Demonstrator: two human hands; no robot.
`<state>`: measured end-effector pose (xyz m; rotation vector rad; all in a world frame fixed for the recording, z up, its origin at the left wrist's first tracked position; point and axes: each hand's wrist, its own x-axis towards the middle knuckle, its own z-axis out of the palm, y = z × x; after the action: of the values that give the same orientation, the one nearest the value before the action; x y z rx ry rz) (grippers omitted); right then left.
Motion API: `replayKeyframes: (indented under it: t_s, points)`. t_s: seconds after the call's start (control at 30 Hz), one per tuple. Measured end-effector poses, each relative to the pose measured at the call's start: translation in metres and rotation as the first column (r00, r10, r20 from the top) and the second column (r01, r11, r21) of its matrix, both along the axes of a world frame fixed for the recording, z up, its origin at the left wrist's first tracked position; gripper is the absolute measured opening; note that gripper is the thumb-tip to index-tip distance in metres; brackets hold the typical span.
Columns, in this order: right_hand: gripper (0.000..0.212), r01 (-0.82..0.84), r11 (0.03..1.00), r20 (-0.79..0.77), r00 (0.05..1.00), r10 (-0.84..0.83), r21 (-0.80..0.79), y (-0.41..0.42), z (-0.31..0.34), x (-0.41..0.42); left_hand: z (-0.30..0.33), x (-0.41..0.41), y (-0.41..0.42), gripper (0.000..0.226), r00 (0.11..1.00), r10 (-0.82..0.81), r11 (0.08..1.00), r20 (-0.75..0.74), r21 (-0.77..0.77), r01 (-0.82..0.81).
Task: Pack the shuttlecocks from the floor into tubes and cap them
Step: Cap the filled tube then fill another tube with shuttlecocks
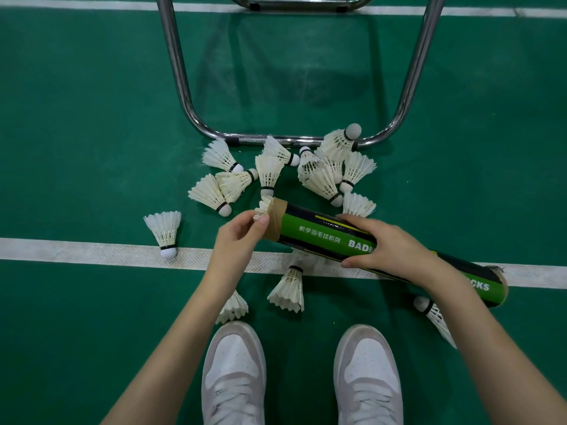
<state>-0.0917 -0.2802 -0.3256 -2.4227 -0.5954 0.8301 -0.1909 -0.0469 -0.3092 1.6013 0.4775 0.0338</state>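
Observation:
My right hand (pixel 386 246) grips the middle of a long green and black shuttlecock tube (pixel 322 233), held nearly level above the floor. At the tube's open left mouth, a white feather shuttlecock (pixel 263 207) sticks partway out, and my left hand (pixel 239 237) pinches its feather skirt there. Several loose shuttlecocks (pixel 322 170) lie in a pile on the green floor just beyond the tube. One stands alone (pixel 165 233) at the left, by the white line. More lie under the tube (pixel 288 289) and at the right (pixel 435 317).
A chrome tube chair frame (pixel 184 96) stands on the floor beyond the pile, its front bar touching some shuttlecocks. A white court line (pixel 92 253) crosses the floor under my hands. My two white shoes (pixel 233 372) are at the bottom.

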Motion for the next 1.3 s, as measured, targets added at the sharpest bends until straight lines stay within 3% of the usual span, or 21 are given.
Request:
replayKeyframes:
  t_s: [0.13, 0.33, 0.6, 0.93, 1.3]
  points:
    - [0.081, 0.007, 1.0, 0.016, 1.0, -0.007, 0.016, 0.002, 0.002, 0.0, 0.001, 0.002, -0.002, 0.011, 0.999, 0.002, 0.999, -0.035, -0.042, -0.003]
    - [0.081, -0.001, 1.0, 0.012, 1.0, 0.001, 0.014, 0.002, 0.003, -0.003, 0.0, 0.006, -0.003, 0.007, 0.99, -0.091, 0.995, -0.105, 0.019, 0.093]
    - [0.082, 0.012, 1.0, 0.024, 1.0, -0.013, 0.022, 0.004, 0.004, -0.004, 0.004, 0.01, -0.002, 0.014, 0.995, -0.069, 0.998, -0.066, -0.017, 0.068]
    - [0.082, 0.018, 0.999, 0.046, 0.999, -0.019, 0.03, 0.004, 0.005, -0.004, 0.002, 0.013, 0.003, 0.006, 0.992, -0.088, 0.996, -0.086, -0.012, 0.087]
    - [0.083, 0.005, 1.0, 0.061, 0.998, -0.004, -0.014, 0.001, 0.001, -0.007, 0.0, 0.017, 0.007, 0.016, 0.947, -0.305, 0.949, -0.104, -0.116, 0.293]
